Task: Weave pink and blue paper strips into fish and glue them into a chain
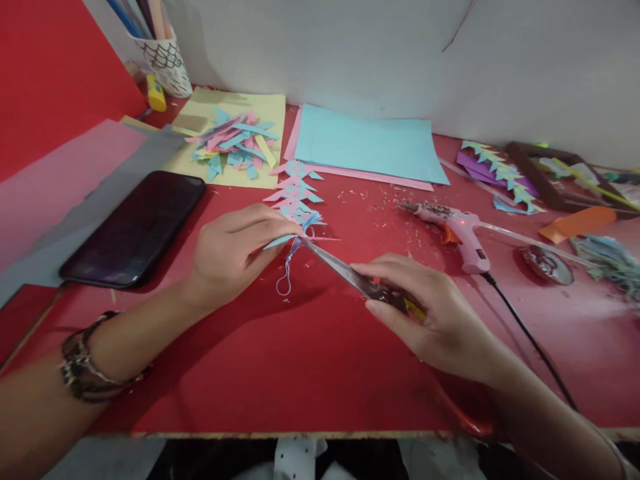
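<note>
Red table [310, 360] taken as landmark. At its far left edge, a dark phone [135, 227] lies flat on grey paper; behind it a heap of pink and blue paper scraps [235, 143] on a yellow sheet. Near the table's middle, left hand [235, 253] closed in a pinch on the near end of a paper garland [297, 197] of pink and blue pointed pieces, a loop of pale thread [286, 277] dangling below the fingers. Garland looks very light, limp and easily torn; best held at the thread knot, not by the paper tips. Right of that, right hand [430, 310] clamped on scissors [345, 270], blades pointing at the knot, tips touching it. Further right on the table, a pink glue gun [460, 230] with black cord; blue sheets behind it.
</note>
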`<state>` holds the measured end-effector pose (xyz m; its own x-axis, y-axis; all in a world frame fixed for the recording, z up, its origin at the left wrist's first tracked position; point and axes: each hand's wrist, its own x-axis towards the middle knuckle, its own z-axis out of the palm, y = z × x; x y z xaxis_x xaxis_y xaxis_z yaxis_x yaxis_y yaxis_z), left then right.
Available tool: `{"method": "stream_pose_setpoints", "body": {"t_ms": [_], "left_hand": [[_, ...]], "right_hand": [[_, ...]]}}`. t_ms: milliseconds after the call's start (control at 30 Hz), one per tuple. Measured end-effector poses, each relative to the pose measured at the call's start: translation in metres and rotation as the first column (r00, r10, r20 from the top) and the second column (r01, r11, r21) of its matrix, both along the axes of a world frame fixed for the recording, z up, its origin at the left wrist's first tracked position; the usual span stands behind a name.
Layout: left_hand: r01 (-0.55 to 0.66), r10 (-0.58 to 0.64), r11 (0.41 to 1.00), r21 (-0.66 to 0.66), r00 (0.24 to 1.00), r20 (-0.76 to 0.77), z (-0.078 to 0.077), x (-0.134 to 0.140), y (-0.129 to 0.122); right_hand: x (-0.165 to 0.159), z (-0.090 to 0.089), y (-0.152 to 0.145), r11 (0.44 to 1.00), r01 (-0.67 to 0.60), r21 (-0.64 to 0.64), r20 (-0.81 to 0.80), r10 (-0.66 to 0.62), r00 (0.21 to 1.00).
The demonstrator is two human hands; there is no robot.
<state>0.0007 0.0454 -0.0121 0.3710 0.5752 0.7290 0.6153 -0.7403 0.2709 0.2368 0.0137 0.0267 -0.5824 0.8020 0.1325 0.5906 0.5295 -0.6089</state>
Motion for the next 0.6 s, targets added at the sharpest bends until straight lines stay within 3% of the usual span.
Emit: {"method": "stream_pose_setpoints", "body": {"t_ms": [600], "left_hand": [[0.001,-0.001,1.0,0.01,0.999,-0.041,0.0016,-0.0021,0.0009]], "right_hand": [[0.002,0.0001,0.0005,1.0,0.004,-0.007,0.01,-0.003,1.0]]}}
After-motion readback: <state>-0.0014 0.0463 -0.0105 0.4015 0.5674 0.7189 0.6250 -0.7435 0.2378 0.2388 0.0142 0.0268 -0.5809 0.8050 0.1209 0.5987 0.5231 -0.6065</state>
